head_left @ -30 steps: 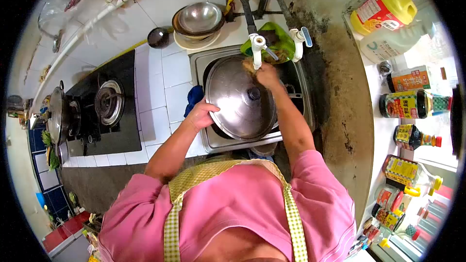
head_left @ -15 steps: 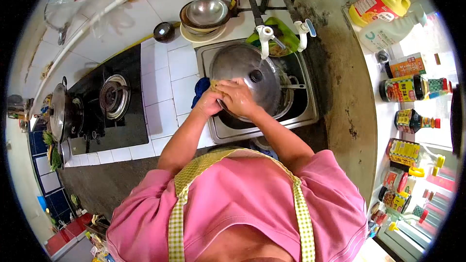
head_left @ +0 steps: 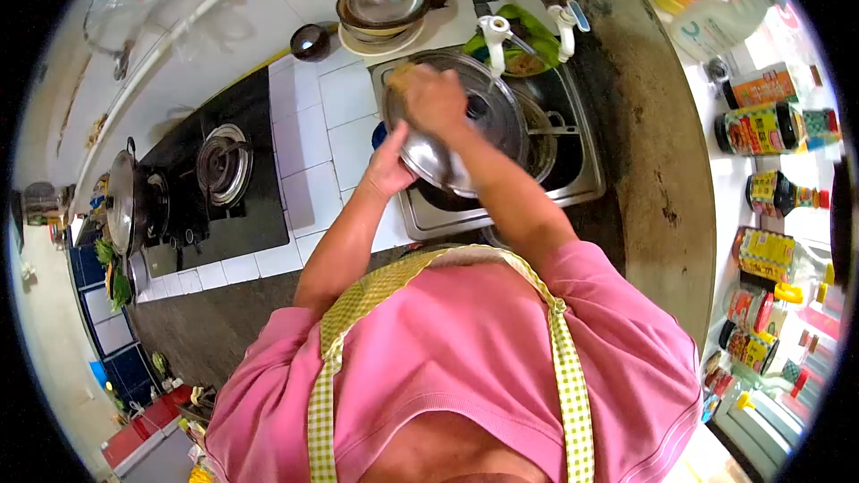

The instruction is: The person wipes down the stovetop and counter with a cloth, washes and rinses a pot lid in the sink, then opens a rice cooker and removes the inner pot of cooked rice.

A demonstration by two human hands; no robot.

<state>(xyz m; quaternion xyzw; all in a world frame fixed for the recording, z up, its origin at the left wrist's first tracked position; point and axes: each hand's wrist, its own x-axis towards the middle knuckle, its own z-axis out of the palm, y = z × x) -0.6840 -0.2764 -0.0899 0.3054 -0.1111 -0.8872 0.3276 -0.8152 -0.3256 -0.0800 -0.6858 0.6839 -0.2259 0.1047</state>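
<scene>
Over the sink (head_left: 586,181) is a round metal lid (head_left: 501,121) with a dark knob. My left hand (head_left: 390,165) grips the lid's near left edge. On the upper left of the lid's surface, my right hand (head_left: 433,100) is pressed down, blurred by motion, with its fingers round a yellowish-brown scrubber (head_left: 404,79). Under the lid's right side, a metal pan with a handle (head_left: 553,130) shows in part. Just beyond the lid's far edge is a white tap (head_left: 494,40).
Stacked metal bowls (head_left: 386,2) stand behind the sink, near a green bag (head_left: 528,46) and a second tap (head_left: 567,27). To the left is a black gas hob (head_left: 250,228) with a lidded wok (head_left: 123,201). Sauce bottles (head_left: 759,128) line the right ledge.
My right hand has moved with the scrubber from the lid's near left edge up onto its upper left surface. My left hand still holds the rim. The whole view has shifted slightly.
</scene>
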